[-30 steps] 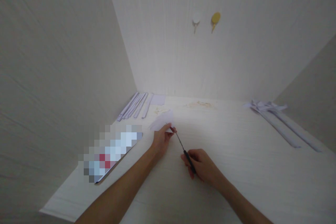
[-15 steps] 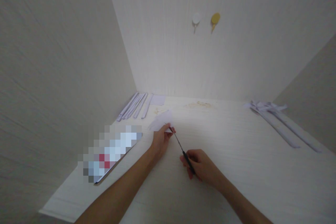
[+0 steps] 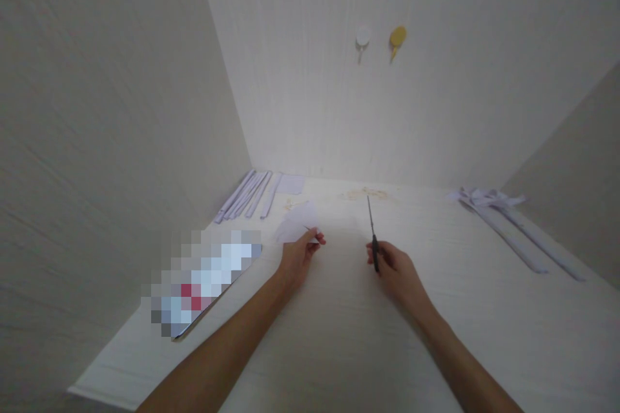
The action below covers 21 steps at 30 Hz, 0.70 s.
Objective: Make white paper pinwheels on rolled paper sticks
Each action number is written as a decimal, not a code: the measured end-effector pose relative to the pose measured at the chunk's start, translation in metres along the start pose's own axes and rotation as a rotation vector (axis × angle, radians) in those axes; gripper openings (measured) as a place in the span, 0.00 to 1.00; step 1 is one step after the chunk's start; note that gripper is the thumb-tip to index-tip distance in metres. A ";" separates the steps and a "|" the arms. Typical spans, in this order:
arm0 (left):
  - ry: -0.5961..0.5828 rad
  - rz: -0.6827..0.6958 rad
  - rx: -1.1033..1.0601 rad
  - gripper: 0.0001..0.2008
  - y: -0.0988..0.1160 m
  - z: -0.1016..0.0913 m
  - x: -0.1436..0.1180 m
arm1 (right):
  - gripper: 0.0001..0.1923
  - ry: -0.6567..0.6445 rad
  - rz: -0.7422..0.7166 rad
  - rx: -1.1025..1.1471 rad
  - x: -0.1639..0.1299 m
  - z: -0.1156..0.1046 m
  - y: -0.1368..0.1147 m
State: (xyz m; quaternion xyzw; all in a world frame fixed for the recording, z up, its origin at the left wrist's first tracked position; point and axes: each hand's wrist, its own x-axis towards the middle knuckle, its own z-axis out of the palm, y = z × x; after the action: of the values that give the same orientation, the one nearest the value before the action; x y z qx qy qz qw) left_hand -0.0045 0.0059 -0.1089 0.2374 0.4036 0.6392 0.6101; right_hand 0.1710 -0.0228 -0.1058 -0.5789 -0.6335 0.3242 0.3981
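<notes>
Pinching a pale paper piece (image 3: 297,222) at its near edge, the left hand (image 3: 298,255) rests low over the white tabletop (image 3: 339,335), thumb and fingers closed on the sheet, which fans away from the hand toward the back wall. The right hand (image 3: 397,271) is closed around the dark handles of a pair of scissors (image 3: 372,232); the slim blades look shut and point away from the person, toward the back wall. The scissors stand apart from the paper piece, with bare tabletop between the two hands.

Beyond the left hand, near the corner where the side wall meets the back wall, a row of long paper strips (image 3: 247,193) lies flat side by side, with a small rectangular paper (image 3: 290,184) just beside them. To the outer side of the left forearm lies a flat object (image 3: 203,281) whose surface is blurred out, so what it is cannot be told. Beyond the scissor tips a faint brownish smear (image 3: 363,194) marks the tabletop near the back wall. Well off to the right of the right hand lies a loose bundle of pale strips (image 3: 504,219), its far ends crumpled together. High on the back wall sit a white hook (image 3: 361,40) and a yellow hook (image 3: 397,39), side by side. No container shows anywhere around the hands.
</notes>
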 end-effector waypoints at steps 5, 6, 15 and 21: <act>-0.023 0.007 0.021 0.04 -0.001 -0.001 -0.001 | 0.13 0.164 -0.046 -0.272 0.006 -0.023 0.006; -0.027 0.008 0.025 0.04 -0.001 -0.001 -0.002 | 0.13 0.194 -0.042 -0.299 0.006 -0.026 0.008; -0.058 0.025 0.076 0.04 -0.004 -0.002 0.000 | 0.10 0.244 -0.037 -0.552 0.012 -0.035 0.030; -0.063 0.036 0.121 0.05 -0.005 -0.003 -0.001 | 0.10 0.202 0.068 -0.528 0.015 -0.034 0.038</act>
State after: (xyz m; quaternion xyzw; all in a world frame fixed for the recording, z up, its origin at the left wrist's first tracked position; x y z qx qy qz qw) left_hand -0.0036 0.0036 -0.1141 0.3011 0.4176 0.6167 0.5955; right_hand 0.2187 -0.0053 -0.1214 -0.7130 -0.6333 0.1018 0.2833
